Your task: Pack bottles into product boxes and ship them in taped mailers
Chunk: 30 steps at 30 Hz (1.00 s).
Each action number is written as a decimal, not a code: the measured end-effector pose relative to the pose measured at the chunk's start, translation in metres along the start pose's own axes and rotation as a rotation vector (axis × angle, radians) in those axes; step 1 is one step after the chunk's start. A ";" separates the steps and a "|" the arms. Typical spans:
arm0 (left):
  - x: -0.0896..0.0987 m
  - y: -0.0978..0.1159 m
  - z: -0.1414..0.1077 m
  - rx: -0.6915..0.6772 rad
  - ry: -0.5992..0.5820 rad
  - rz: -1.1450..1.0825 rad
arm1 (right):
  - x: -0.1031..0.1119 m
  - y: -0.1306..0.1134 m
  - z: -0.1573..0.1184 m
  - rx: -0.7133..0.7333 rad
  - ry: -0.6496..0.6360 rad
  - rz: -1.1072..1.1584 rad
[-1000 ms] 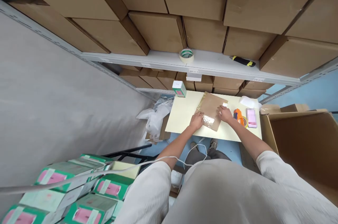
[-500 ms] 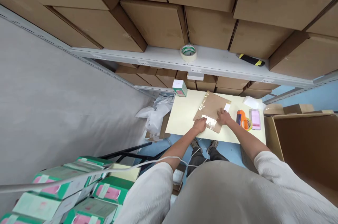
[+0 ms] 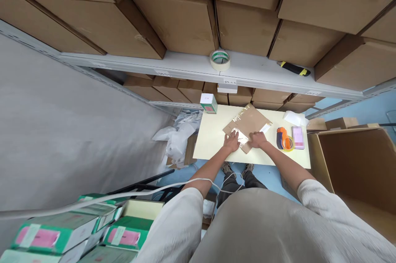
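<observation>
A flat brown cardboard piece [image 3: 252,119] with shiny clear tape along its edges lies turned at an angle on the pale yellow table [image 3: 210,131]. My left hand [image 3: 232,141] rests with fingers spread on its near left part, beside a white, glossy taped patch [image 3: 242,137]. My right hand [image 3: 257,139] is closed on the near right edge of the cardboard. Right of it lie an orange tape dispenser [image 3: 283,138] and a pink-and-white item [image 3: 298,137]. A small green-and-white box [image 3: 208,103] stands at the table's back left corner.
A shelf [image 3: 185,62] with large cartons spans the far side, holding a tape roll [image 3: 220,60] and a black-yellow cutter [image 3: 293,68]. A large open carton [image 3: 355,164] stands right. Green boxes [image 3: 123,234] are stacked lower left; a white cable crosses my left arm.
The cardboard has turned further on the table. My left hand has opened and spread over it, and my right hand has shifted slightly left along its edge. The view has moved slightly.
</observation>
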State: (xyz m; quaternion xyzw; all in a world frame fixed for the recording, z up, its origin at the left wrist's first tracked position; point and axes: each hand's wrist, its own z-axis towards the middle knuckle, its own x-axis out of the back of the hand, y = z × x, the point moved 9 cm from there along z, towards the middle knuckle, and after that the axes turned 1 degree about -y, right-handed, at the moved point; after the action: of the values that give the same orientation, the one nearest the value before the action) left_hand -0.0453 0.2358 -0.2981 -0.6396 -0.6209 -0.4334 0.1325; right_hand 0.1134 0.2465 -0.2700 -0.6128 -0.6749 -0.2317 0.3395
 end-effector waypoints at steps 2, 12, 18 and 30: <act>0.005 0.001 -0.002 0.003 0.031 0.001 | 0.014 0.012 0.009 -0.025 0.032 0.052; -0.002 -0.005 -0.013 0.026 0.068 -0.020 | 0.045 0.093 0.064 -0.206 0.097 0.170; 0.005 -0.024 -0.004 0.064 0.089 -0.027 | 0.012 0.080 0.029 -0.328 0.144 0.192; 0.036 -0.060 0.023 0.080 0.143 -0.158 | -0.032 0.069 -0.016 -0.370 0.117 0.344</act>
State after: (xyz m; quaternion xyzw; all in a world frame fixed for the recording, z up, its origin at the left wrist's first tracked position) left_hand -0.0959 0.2879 -0.3076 -0.5500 -0.6753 -0.4621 0.1672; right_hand 0.1846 0.2236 -0.2902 -0.7559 -0.4859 -0.3253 0.2946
